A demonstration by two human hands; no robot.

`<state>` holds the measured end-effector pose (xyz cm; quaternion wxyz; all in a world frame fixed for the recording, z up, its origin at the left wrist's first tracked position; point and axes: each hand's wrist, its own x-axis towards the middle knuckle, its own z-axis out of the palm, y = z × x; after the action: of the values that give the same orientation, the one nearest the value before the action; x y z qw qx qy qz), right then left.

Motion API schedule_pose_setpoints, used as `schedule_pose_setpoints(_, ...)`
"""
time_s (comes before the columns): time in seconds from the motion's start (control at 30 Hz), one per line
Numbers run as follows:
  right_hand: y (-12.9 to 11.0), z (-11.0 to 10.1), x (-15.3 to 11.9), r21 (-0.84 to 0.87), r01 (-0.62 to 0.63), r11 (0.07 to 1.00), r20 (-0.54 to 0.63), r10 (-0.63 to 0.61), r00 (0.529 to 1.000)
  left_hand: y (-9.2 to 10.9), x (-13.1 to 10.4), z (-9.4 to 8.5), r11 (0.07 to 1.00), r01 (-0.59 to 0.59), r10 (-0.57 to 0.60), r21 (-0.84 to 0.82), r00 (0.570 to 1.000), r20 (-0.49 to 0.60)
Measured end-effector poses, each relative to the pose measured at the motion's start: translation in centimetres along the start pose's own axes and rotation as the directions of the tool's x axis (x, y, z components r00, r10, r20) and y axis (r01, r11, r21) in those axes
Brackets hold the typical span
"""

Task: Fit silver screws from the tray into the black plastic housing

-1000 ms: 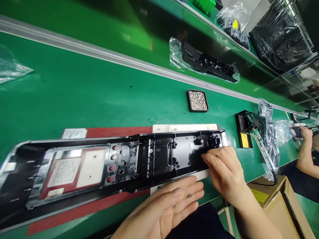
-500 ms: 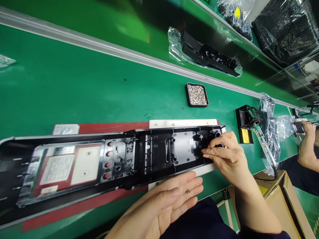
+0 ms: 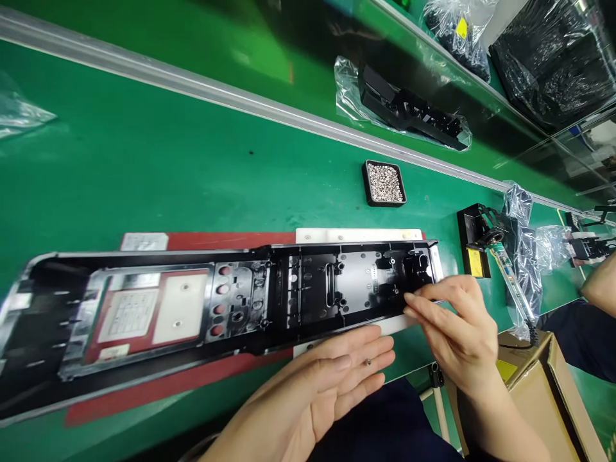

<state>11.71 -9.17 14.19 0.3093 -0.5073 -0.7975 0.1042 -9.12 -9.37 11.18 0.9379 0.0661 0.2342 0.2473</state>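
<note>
A long black plastic housing (image 3: 315,292) lies open side up on a red and white fixture (image 3: 180,305). My left hand (image 3: 332,375) is palm up below the housing's near edge, fingers stretched out, with one small metal piece (image 3: 368,362) resting on the fingers. Over the right end of the housing is my right hand (image 3: 452,321), thumb and fingertips pinched together; whether anything is between them is too small to tell. Small metal posts show inside the housing beside those fingertips. A square black tray (image 3: 366,184) of small metal pieces stands behind the housing.
A black part (image 3: 409,109) lies on clear plastic beyond the metal rail. To the right are a black holder with a yellow label (image 3: 474,260), a tool, and plastic bags. An open cardboard box (image 3: 553,398) stands at lower right. Another person's arm (image 3: 600,292) shows at the right edge.
My right hand has drawn back toward me and right, uncovering metal posts in the housing. The housing and tray appear shifted slightly right in view. The other person's hand has left the parts at right.
</note>
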Motion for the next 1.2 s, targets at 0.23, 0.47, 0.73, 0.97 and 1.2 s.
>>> schedule_pose_setpoints(0.23,-3.9,0.0,-0.4,0.261,-0.056,0.964,0.119,0.026,0.993,0.4,-0.1,0.6,1.0,0.025,-0.025,0.007,0.999,-0.043)
schedule_pose_setpoints(0.47,-4.8,1.7,-0.9,0.218,-0.103,0.97,0.108,0.081,0.991,-0.2,-0.4,0.6,1.0,-0.004,0.005,0.016,0.997,-0.079)
schedule_pose_setpoints(0.73,-5.5,2.0,-0.9,0.171,-0.054,0.984,0.071,0.042,0.997,-0.7,-0.7,0.6,0.998,-0.059,0.059,0.002,0.997,-0.056)
schedule_pose_setpoints(0.97,-5.5,2.4,0.3,0.179,-0.003,0.984,0.106,-0.016,0.994,-0.8,-1.3,0.3,0.984,-0.107,0.111,-0.143,0.994,0.021)
schedule_pose_setpoints(1.2,-3.0,2.4,3.3,0.132,0.034,0.991,0.228,-0.064,0.971,-0.8,-1.8,-1.4,0.999,0.003,-0.001,-0.036,0.999,0.046)
